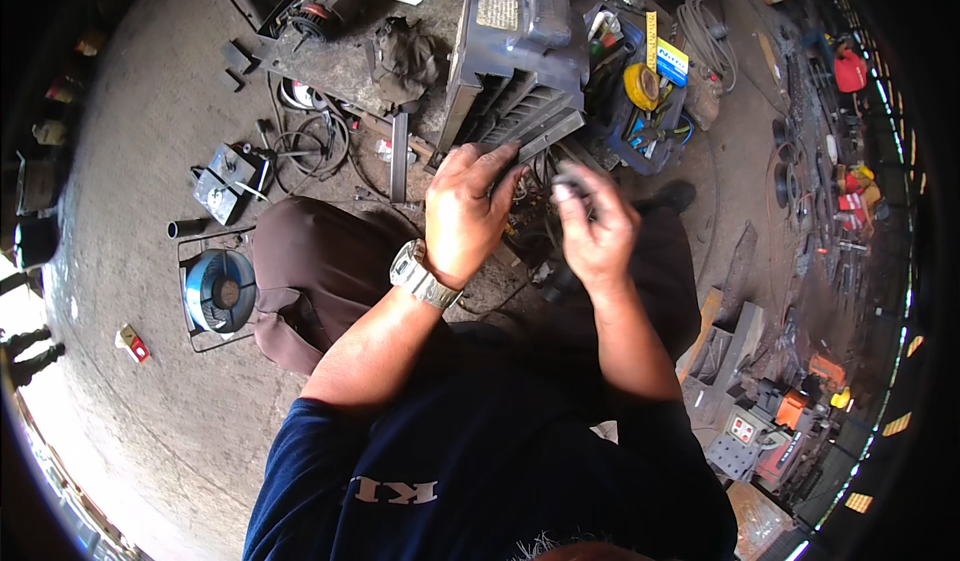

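My left hand (468, 206), with a metal watch (425, 274) on its wrist, is closed round the near end of a dark flat metal bar (552, 133). The bar slants up to the right across the front of a boxy dark machine housing (485, 46) with slatted ribs (505, 106) inside. Whether the bar is fixed to the housing I cannot tell. Just right of the bar is my right hand (600, 226), its thumb and fingers curled together and slightly blurred. Something dark shows at those fingertips, too unclear to name.
A worn low table (335, 61) carries an angle grinder (325, 11) and a dark cloth (403, 58). Right of the housing stands a tool bin (640, 141) with a yellow tape roll (641, 87). Cables (310, 146) and a blue fan (220, 293) lie left; a machine with orange parts (790, 408) sits lower right.
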{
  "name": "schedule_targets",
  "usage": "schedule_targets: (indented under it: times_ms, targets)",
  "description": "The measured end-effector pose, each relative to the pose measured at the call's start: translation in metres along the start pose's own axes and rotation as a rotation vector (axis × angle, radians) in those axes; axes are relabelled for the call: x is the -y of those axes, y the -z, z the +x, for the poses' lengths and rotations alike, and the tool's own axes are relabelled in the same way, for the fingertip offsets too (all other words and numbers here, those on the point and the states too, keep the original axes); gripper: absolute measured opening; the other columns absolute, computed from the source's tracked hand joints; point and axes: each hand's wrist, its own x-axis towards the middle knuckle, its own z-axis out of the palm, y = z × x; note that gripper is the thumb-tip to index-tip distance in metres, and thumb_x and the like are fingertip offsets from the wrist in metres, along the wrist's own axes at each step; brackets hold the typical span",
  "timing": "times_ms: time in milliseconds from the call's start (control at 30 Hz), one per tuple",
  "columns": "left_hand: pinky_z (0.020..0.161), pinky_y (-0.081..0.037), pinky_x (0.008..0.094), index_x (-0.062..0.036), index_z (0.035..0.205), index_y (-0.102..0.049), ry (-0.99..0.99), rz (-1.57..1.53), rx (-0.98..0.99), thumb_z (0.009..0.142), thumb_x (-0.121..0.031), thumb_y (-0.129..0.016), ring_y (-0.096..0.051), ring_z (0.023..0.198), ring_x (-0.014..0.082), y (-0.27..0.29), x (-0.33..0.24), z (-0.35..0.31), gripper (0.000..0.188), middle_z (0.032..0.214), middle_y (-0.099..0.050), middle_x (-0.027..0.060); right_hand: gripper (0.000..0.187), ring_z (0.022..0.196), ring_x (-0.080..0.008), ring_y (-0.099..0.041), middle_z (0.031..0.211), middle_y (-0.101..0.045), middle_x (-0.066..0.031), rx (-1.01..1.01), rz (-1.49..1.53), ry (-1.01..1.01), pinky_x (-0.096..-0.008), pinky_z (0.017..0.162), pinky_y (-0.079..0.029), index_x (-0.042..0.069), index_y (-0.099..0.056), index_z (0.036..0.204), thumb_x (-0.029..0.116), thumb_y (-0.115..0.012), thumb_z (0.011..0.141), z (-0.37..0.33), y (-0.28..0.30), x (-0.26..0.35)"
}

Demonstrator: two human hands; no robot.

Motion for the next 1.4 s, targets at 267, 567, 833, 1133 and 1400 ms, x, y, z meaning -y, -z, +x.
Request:
schedule_targets:
  times_ms: [267, 567, 833, 1133, 1400]
  targets:
    - [0.078, -0.056, 0.0395, -0.0045, 0.110, -0.077, 0.015, 0.024, 0.012, 0.083, -0.005, -0.081, -0.068, 0.087, 0.0315, -0.004, 0.003, 0.005, 0.028, 0.093, -0.070, 0.0122, 0.037, 0.092, -0.0201, -0.073, 0.108, -0.073, -0.0127, 0.176, -0.021, 0.211, -0.0311, 0.081, -0.058, -0.001, -0.068, 0.126, -0.003, -0.075, 0.089, 0.079, 0.033, 0.023]
    - [0.077, -0.055, 0.0389, -0.0046, 0.110, -0.077, 0.018, -0.030, -0.001, 0.081, -0.006, -0.083, -0.067, 0.085, 0.0307, -0.003, 0.005, 0.005, 0.030, 0.090, -0.069, 0.0117, 0.035, 0.097, -0.0254, -0.073, 0.110, -0.075, -0.0151, 0.262, -0.070, 0.290, -0.0338, 0.086, -0.057, -0.002, -0.069, 0.119, -0.004, -0.078, 0.086, 0.093, 0.039, 0.021]
    - [0.074, -0.053, 0.0335, -0.0033, 0.111, -0.078, 0.135, -0.207, 0.138, 0.087, -0.007, -0.081, -0.067, 0.081, 0.0260, 0.005, 0.002, 0.001, 0.025, 0.089, -0.069, 0.0119, 0.016, 0.080, -0.0165, -0.069, 0.091, -0.073, -0.0096, 0.225, -0.009, 0.169, -0.0289, 0.072, -0.055, -0.002, -0.071, 0.101, 0.000, -0.078, 0.087, 0.089, 0.043, 0.023]
    - [0.075, -0.053, 0.0249, 0.0019, 0.110, -0.075, 0.800, -0.866, 0.503, 0.100, -0.012, -0.071, -0.067, 0.081, 0.0102, 0.012, -0.004, 0.005, 0.017, 0.092, -0.074, 0.0032, 0.011, 0.066, -0.0035, -0.058, 0.075, -0.067, 0.0022, 0.109, 0.094, -0.185, -0.0208, 0.061, -0.046, 0.000, -0.070, 0.091, 0.008, -0.075, 0.096, 0.088, 0.038, 0.026]
    - [0.076, -0.054, 0.0233, 0.0008, 0.111, -0.074, 0.884, -1.093, 0.457, 0.101, -0.009, -0.068, -0.068, 0.081, 0.0091, 0.006, 0.002, 0.001, 0.015, 0.093, -0.074, 0.0042, 0.008, 0.067, -0.0028, -0.058, 0.078, -0.068, 0.0009, 0.069, 0.152, -0.238, -0.0193, 0.061, -0.046, 0.000, -0.070, 0.093, 0.005, -0.074, 0.096, 0.087, 0.043, 0.029]
